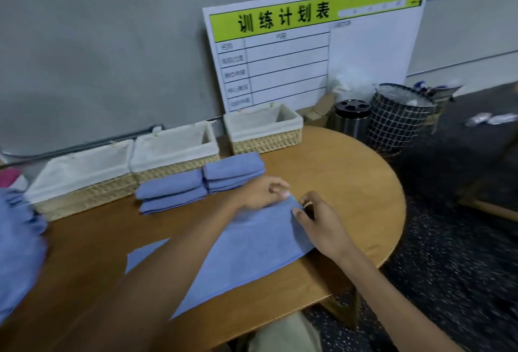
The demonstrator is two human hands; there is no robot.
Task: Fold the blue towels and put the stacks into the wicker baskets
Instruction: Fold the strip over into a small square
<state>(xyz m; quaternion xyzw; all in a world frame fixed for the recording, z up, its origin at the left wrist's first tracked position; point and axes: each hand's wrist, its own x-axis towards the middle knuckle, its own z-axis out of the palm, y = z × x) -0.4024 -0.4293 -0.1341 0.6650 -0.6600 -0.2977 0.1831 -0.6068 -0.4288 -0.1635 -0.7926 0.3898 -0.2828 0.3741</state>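
A blue towel [252, 250] lies spread flat on the wooden table [350, 183]. My left hand [260, 192] and my right hand [322, 222] both pinch its far right corner. Behind it stand two stacks of folded blue towels, one at left [171, 192] and one at right [232, 172]. Three wicker baskets with white liners line the wall: left [84, 183], middle [173, 152], right [263, 130]. All three look empty. A pile of unfolded blue towels [19, 245] sits at the left edge.
A white planning board [314, 49] with a green header leans on the wall behind the baskets. A steel bin [350, 119] and a black grid-pattern basket [398, 119] stand on the floor past the table's rounded right edge. Something pink [11, 178] shows far left.
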